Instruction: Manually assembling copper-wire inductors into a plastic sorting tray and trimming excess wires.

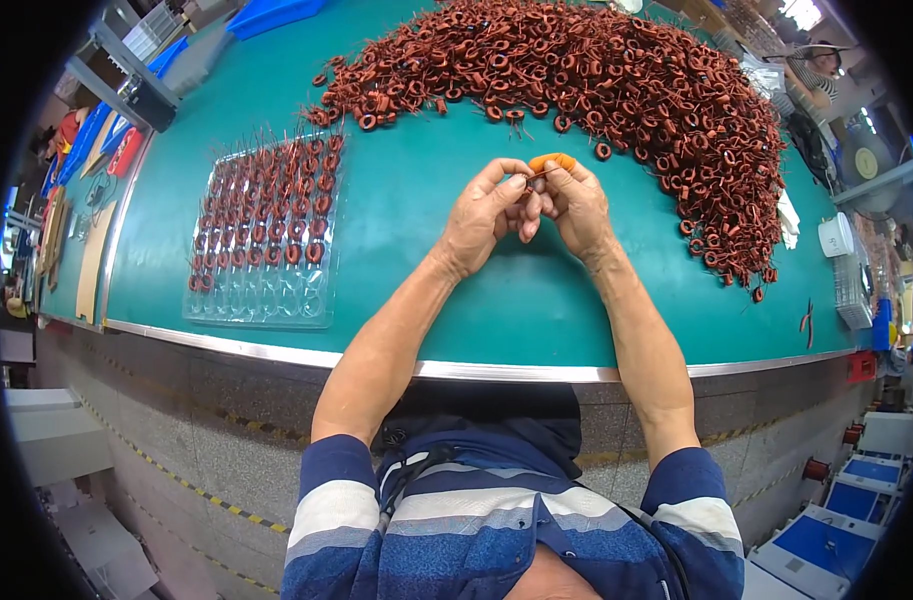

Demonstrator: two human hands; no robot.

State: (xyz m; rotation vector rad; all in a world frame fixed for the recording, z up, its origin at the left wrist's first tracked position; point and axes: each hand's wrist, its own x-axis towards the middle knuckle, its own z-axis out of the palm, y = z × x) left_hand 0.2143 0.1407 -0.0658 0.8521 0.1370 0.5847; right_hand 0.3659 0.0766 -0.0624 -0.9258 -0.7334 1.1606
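Both hands meet above a green table (426, 290). The left hand (481, 215) and right hand (574, 205) press fingertips together, pinching a small dark coil (532, 186) between them. The right index finger wears an orange cot (553, 160). A coil heap (616, 90) arcs beyond and right of the hands. A clear tray (266, 235) of coils lies to their left.

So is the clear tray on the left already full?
No, the clear tray has coils only in its far rows; the near rows sit bare.
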